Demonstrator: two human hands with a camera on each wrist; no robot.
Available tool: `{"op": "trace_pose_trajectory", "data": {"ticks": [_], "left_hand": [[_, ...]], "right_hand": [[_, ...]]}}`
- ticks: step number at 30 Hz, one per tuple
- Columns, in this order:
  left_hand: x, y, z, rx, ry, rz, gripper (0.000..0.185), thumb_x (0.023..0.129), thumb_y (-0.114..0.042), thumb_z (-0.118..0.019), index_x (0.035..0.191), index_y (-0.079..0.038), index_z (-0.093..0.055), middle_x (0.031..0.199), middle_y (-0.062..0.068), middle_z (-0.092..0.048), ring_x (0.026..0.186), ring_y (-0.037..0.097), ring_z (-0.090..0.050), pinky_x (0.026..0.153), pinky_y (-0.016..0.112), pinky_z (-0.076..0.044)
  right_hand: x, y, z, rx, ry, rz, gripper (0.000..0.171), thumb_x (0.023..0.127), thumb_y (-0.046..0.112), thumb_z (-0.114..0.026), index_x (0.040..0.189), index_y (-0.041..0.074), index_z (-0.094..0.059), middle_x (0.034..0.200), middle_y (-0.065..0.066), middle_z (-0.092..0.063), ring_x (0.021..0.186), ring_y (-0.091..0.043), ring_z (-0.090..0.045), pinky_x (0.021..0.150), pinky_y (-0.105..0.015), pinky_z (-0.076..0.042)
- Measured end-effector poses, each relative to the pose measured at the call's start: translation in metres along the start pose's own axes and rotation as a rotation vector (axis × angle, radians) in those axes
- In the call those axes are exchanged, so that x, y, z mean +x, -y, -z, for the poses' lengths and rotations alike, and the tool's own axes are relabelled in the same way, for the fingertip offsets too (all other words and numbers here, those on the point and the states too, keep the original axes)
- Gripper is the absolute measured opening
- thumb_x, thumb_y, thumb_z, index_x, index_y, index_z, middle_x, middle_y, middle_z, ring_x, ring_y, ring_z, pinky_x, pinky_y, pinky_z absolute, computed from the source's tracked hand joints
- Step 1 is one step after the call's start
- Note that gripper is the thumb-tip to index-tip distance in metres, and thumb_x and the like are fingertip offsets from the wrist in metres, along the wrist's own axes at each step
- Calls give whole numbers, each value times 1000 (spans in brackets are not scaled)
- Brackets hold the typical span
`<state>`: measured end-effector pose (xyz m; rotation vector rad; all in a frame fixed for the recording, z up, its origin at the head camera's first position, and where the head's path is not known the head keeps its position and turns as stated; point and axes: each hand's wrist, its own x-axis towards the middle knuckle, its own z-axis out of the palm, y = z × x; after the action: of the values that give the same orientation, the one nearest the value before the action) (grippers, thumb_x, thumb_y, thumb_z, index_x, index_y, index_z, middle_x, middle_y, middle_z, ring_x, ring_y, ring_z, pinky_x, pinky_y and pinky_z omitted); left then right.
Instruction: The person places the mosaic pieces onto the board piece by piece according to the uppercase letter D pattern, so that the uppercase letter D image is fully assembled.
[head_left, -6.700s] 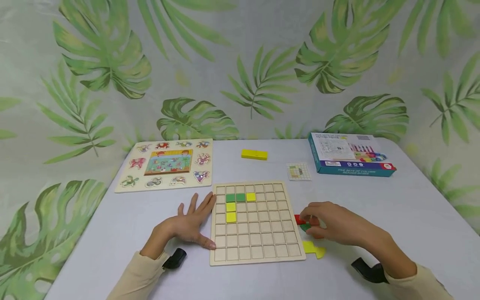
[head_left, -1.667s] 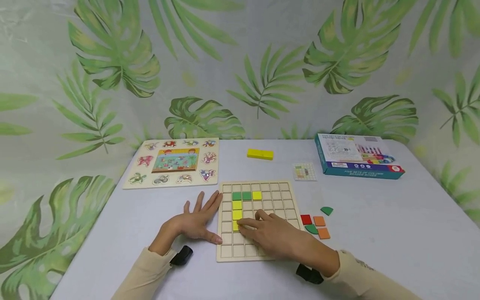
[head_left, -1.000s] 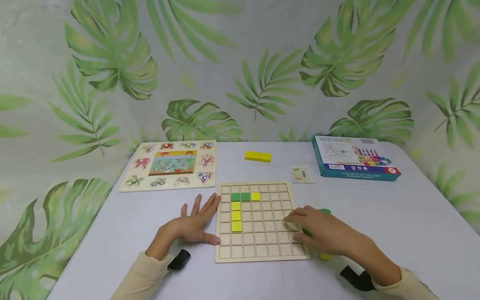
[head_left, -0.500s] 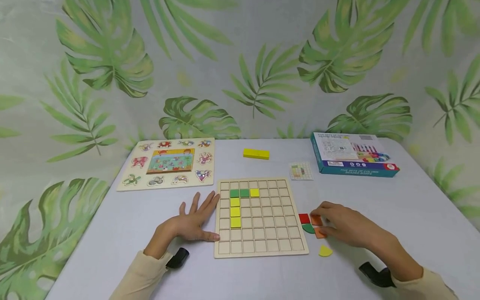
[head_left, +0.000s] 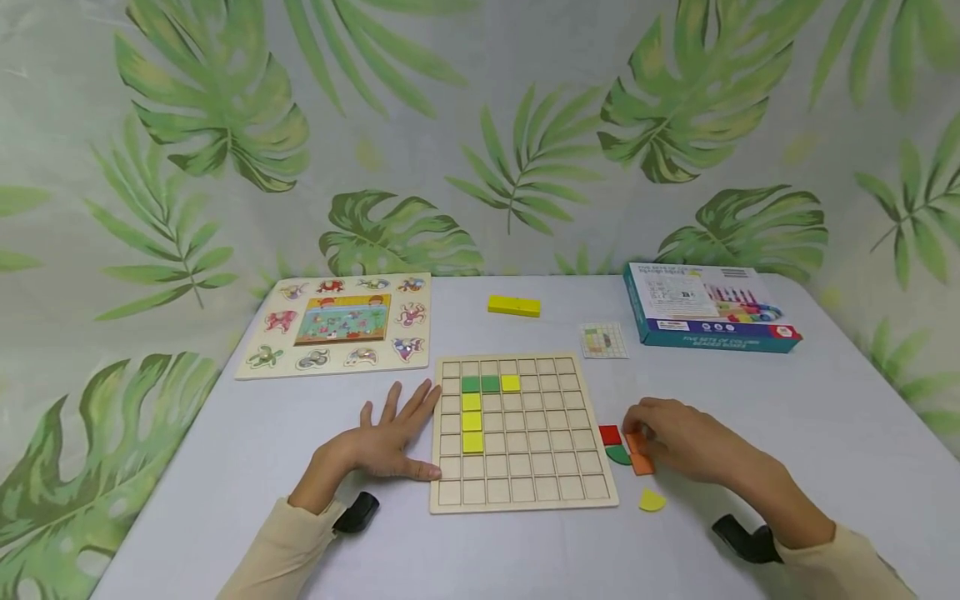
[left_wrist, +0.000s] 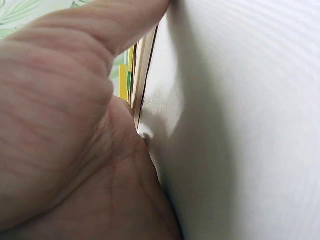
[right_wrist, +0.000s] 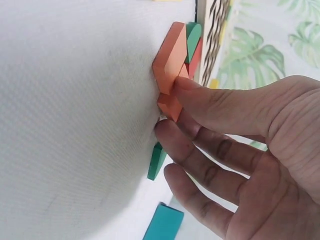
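My left hand (head_left: pixel 390 446) rests with spread fingers against the left edge of the wooden grid board (head_left: pixel 532 467). On the board, green square tiles (head_left: pixel 490 383) and yellow square tiles (head_left: pixel 472 421) form a row and a column meeting at a corner. To the right of the board, my right hand (head_left: pixel 690 437) pinches the far orange square tile (right_wrist: pixel 170 106) between thumb and fingers. Just nearer lies another orange square tile (head_left: pixel 642 464). Beside them are a red square tile (head_left: pixel 610 435) and a green quarter-circle piece (head_left: pixel 618 455). Another green piece (right_wrist: pixel 157 160) lies beyond the fingertips in the right wrist view.
A yellow quarter-circle piece (head_left: pixel 652 500) lies near the board's right front corner. Behind the board are a small pattern card (head_left: pixel 603 341), a yellow block (head_left: pixel 513 306) and a teal box (head_left: pixel 720 337). An animal peg puzzle (head_left: pixel 255 364) sits at back left.
A third yellow tile was added to the bottom of the column. My right hand then left the board for the loose pieces and took hold of an orange tile. The left hand stayed put.
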<state>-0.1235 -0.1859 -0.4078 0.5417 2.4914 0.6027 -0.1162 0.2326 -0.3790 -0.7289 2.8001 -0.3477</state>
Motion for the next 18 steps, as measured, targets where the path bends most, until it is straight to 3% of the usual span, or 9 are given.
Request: {"op": "trace_pose_trajectory", "data": {"ticks": [13,18], "left_hand": [[0,0,0,-8,-4,-8,119,81,-58,-75,163,-19,3,169,6,13,150,44,25,108,77,13],[0,0,0,-6,-3,-7,119,82,-57,-75,163,-19,2,169,6,13,150,44,24,109,77,13]], "right_hand": [[3,1,1,20,12,-20,23,85,4,-76,93,20,-62,84,9,-56,79,-11,-52,70,-27,-51],[0,2,5,71,38,13,20,88,8,-74,90,21,-59,82,11,-54,77,-8,-51,67,-23,-48]]}}
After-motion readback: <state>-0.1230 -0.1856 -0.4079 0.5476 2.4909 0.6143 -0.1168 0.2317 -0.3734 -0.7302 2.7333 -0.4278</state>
